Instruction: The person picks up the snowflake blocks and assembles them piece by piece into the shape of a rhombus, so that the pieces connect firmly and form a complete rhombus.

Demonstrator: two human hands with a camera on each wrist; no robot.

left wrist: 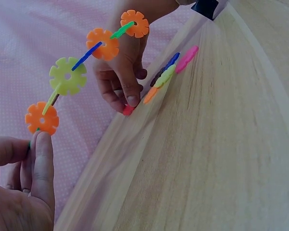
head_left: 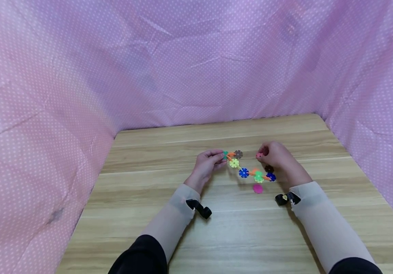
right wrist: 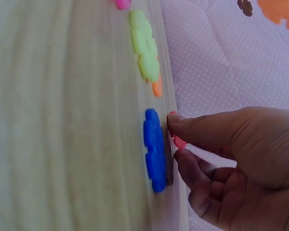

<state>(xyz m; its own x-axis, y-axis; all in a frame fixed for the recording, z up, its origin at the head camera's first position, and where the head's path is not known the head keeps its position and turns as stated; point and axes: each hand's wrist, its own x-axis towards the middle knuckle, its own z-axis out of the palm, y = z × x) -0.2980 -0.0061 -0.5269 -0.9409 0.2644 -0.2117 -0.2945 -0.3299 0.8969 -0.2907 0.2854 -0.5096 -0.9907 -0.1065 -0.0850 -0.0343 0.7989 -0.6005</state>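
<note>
My left hand [head_left: 207, 164] pinches a green notched disc [head_left: 225, 154] at one end of a chain of flower-shaped plastic discs. The chain hangs in the air over the table, linking an orange disc [left wrist: 42, 118], a yellow disc [left wrist: 67, 77], a blue disc [left wrist: 86, 56] and more orange and green ones towards its far end. Across from it, my right hand [head_left: 278, 155] holds a pinkish-red disc [right wrist: 179, 143] between thumb and index finger, low at the tabletop. Close to those fingers lie a loose blue disc [right wrist: 154, 150] and a brown disc [head_left: 269, 169].
On the wooden table [head_left: 169, 156] also lie a loose yellow-green disc [right wrist: 144, 45], an orange disc [right wrist: 157, 85] partly under it, and a pink disc [head_left: 257, 188] nearer me. A pink dotted cloth [head_left: 196, 76] hangs round the table's back and sides.
</note>
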